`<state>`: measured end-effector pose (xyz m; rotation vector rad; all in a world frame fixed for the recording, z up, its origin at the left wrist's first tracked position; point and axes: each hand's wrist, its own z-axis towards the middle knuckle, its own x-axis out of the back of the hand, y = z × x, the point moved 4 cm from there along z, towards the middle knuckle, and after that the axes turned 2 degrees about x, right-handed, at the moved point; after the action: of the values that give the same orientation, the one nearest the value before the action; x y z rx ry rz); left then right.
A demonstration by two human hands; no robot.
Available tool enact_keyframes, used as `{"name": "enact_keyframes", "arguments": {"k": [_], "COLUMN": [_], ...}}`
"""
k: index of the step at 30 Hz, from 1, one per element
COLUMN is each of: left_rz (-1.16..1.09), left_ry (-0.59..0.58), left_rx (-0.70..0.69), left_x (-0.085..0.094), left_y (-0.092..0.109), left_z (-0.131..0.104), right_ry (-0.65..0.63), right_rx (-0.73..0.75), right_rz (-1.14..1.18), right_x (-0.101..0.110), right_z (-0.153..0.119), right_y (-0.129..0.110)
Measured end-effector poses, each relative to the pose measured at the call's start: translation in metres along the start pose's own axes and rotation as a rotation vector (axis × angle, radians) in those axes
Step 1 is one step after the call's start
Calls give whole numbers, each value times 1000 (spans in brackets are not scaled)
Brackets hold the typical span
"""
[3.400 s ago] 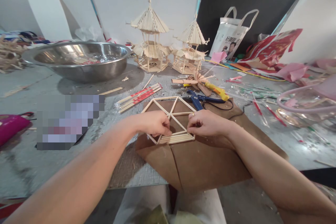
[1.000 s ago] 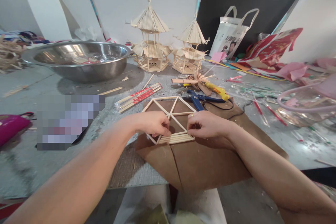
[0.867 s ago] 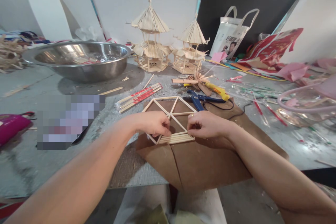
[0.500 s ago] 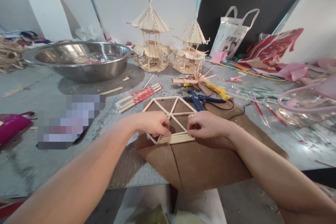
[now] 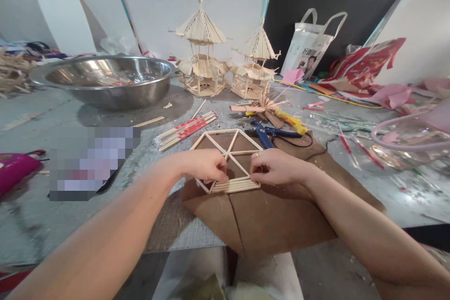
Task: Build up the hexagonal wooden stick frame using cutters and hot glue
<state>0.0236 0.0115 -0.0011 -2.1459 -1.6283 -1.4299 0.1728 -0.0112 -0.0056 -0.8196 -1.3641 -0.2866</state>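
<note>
A hexagonal frame of pale sticks (image 5: 236,152), with spokes meeting at its centre, lies on brown paper (image 5: 277,218). Several sticks (image 5: 237,185) are laid side by side across its near section. My left hand (image 5: 211,165) has its fingers closed on the left end of these sticks. At their right end, my right hand (image 5: 269,166) pinches with thumb and fingers, a ring on one finger. The fingertips of both hands partly cover the stick ends.
Behind the frame are a blue glue gun (image 5: 263,133), a yellow-handled tool (image 5: 290,121) and packed sticks (image 5: 188,129). Two stick pagodas (image 5: 202,33) stand at the back, a steel basin (image 5: 105,82) at back left. A blurred-out flat object (image 5: 94,161) lies left, a clear bag (image 5: 411,140) right.
</note>
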Motion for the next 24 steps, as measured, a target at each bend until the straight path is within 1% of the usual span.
{"name": "enact_keyframes", "arguments": {"k": [6,24], "left_rz": [-3,-21], "left_ry": [-7,-27], "left_rx": [-10,-37], "left_x": [0,0], "left_y": [0,-2], "left_z": [0,1], "right_ry": [6,7], "right_rx": [21,8], "right_rz": [3,-3], "right_x": [-1,0], "right_z": [0,1], "right_y": [1,-1]}}
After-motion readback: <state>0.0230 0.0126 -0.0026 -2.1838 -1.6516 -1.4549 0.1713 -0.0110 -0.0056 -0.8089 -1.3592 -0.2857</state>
